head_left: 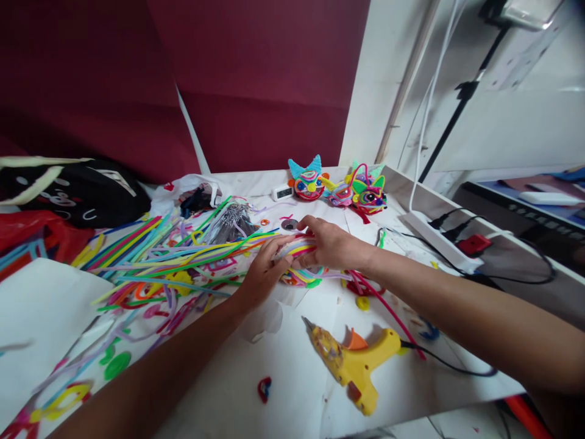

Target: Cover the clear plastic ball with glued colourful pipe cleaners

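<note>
Between my hands, low over the table, is a round piece of coiled, many-coloured pipe cleaners [300, 278]. My left hand [265, 268] is closed on its left side, thumb pointing at the other hand. From above and the right, my right hand [329, 245] curls its fingers over the same piece, hiding much of it. Long loose pipe cleaners [183, 259] spread leftward from beside my left hand. In front of my hands lies a yellow glue gun [354, 366], its nozzle pointing up and left.
Finished pipe-cleaner animal faces [309, 183] stand at the back beside a small white digital display [282, 194]. On the right, a power strip [443, 241] with cables runs along the table's raised edge. A black bag [73, 192] sits far left. A small red-and-blue piece [264, 389] lies in front.
</note>
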### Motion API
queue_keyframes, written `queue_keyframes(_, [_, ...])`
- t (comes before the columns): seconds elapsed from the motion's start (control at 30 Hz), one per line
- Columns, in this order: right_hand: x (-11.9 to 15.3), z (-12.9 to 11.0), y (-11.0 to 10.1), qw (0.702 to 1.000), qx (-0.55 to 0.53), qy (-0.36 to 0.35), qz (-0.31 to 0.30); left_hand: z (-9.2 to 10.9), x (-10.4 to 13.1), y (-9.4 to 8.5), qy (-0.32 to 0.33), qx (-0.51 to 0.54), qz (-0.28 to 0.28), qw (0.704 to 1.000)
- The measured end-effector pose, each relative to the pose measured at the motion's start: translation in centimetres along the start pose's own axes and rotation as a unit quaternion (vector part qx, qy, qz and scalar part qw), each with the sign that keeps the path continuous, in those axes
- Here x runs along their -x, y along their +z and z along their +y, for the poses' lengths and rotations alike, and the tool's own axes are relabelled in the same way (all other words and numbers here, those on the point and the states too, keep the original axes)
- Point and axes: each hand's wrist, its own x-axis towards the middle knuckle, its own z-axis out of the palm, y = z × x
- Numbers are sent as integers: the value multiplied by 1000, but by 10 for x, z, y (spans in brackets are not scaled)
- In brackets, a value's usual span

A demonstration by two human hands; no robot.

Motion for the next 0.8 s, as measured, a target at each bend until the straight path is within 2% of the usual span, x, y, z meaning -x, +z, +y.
queue_keyframes(0.4, [17,9,2,999,-40,-10,8,11,0,1,2,-17,4,1000])
queue_keyframes(0.6, [19,13,6,998,-48,-1,27,13,2,2,-25,2,-11,1000])
queue_keyframes(0.8, [19,19,6,996,-79,-22,24,16,2,3,-32,2,-4,999])
